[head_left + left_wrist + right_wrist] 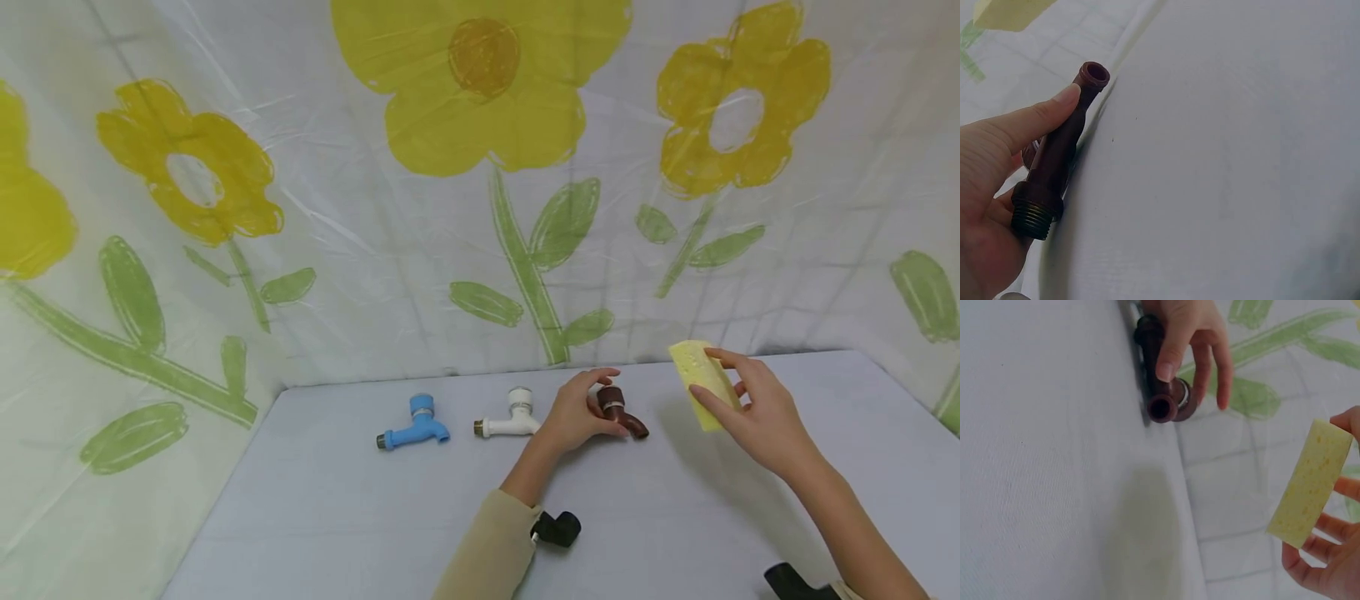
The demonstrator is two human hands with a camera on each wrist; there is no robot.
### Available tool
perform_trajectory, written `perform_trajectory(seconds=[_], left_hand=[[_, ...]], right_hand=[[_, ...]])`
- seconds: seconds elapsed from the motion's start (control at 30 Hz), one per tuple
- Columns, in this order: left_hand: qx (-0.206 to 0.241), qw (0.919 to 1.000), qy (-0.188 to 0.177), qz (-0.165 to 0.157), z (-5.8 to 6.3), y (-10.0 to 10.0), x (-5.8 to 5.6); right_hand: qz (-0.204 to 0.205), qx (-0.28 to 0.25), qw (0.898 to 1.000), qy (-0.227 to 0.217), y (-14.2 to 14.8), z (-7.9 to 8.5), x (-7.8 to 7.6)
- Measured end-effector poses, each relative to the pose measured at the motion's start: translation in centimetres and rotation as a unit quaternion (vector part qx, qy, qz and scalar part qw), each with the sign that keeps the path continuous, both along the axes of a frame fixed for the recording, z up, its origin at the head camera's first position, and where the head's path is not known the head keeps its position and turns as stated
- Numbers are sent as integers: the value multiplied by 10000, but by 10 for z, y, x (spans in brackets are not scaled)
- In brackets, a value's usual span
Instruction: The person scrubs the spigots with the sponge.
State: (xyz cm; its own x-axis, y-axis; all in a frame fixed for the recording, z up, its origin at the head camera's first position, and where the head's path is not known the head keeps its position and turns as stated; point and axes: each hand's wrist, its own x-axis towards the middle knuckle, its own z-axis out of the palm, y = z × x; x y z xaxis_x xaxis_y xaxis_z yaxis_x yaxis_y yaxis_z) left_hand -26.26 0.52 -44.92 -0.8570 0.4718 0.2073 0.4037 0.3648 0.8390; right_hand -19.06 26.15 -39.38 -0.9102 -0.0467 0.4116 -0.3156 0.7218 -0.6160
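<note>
My left hand [572, 414] grips a dark brown plastic faucet [1055, 155] at the table's far side. In the left wrist view the thumb lies along its body near the spout, and its threaded inlet end points down toward the palm. The spout opening faces the camera in the right wrist view. Off to the right, my right hand [767, 417] holds a pale yellow sponge [1311, 481] by its edges between thumb and fingers, raised above the table. Its shadow falls on the tabletop below.
Left of the brown faucet, a white faucet [512, 426] and a blue faucet [417, 431] lie in a row on the white table [337, 517]. The left forearm partly overlaps the white one. Behind the table hangs a sheet [360, 275] printed with yellow flowers.
</note>
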Motion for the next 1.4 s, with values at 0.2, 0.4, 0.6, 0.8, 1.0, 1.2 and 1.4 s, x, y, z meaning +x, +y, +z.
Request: perform_trajectory(seconds=[0.2,0.4,0.6,0.8,1.0,1.2,1.4], left_hand=[[210,9992,-321,103,-1,-3,1],[301,9969,-691,230,3,-12,7],[293,9971,-612,335,11,-30,16],[305,9981,-311,428,14,-55,24],[362,9972,-185,634,17,-84,30],[577,9947,14,846,18,-111,33],[426,9924,46,1153,15,-128,35]], right_hand=[[-18,10,10000,-19,1,0,0],[-26,6,10000,-89,0,0,0],[69,18,9997,-226,-7,1,-1],[203,13,9997,-159,-14,1,-3],[373,18,9993,-85,-24,-1,-7],[488,16,9987,-168,-35,-1,-8],[620,-15,9977,-287,-45,2,-11]])
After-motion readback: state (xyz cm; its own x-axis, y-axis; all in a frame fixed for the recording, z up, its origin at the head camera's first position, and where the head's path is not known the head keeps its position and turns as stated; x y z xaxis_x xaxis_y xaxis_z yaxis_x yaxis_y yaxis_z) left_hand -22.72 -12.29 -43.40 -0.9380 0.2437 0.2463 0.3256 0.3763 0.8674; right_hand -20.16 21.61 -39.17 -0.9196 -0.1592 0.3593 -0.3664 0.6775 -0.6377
